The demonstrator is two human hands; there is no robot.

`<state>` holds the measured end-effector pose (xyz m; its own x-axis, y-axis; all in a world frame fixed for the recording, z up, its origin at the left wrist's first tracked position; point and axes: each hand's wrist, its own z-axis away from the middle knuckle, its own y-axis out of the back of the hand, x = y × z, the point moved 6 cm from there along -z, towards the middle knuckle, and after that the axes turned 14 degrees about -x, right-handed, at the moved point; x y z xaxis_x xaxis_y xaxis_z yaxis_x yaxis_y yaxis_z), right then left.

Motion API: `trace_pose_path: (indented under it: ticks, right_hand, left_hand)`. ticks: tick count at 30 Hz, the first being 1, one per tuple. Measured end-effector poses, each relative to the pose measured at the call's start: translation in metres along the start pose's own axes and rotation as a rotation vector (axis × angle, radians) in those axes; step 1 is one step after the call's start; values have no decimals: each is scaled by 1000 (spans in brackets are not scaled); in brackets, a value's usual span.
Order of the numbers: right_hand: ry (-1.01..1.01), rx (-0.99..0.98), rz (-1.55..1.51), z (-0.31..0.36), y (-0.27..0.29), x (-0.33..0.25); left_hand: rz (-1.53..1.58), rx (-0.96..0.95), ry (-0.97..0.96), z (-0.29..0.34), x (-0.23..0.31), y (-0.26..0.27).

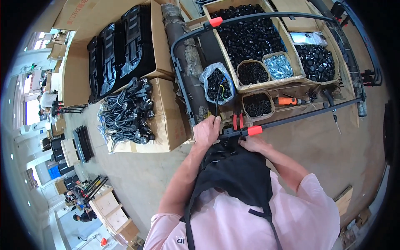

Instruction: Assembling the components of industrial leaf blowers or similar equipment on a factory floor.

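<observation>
My left hand is closed at the near left corner of a large black tubular frame. A black cable rises from its fingers, and thin yellow-green and blue wires show at the far end, over a plastic bag of small black parts. My right hand is at the frame's near bar, beside an orange-red clip. Its fingertips curl in at the black apron, and what they grip is hidden. Red-handled pliers lie between the hands, beyond the bar.
Beyond the bar are a box of black caps, a tub of silver screws, tubs of dark screws and an orange power tool. Bundled black cables lie on a carton at left. People work far left.
</observation>
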<state>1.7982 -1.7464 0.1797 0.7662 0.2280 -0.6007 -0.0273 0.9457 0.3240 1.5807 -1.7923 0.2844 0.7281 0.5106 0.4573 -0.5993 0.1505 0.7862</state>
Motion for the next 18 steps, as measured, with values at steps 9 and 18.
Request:
trace_pose_path:
  ticks: [9,18]
  right_hand:
    - [-7,17,-790,-129,-76,109]
    - [-41,-170,-1141,-116,-61,71]
  left_hand:
    - [-59,-11,45,-2,11,-2]
    - [-43,71,85,3,-3,0]
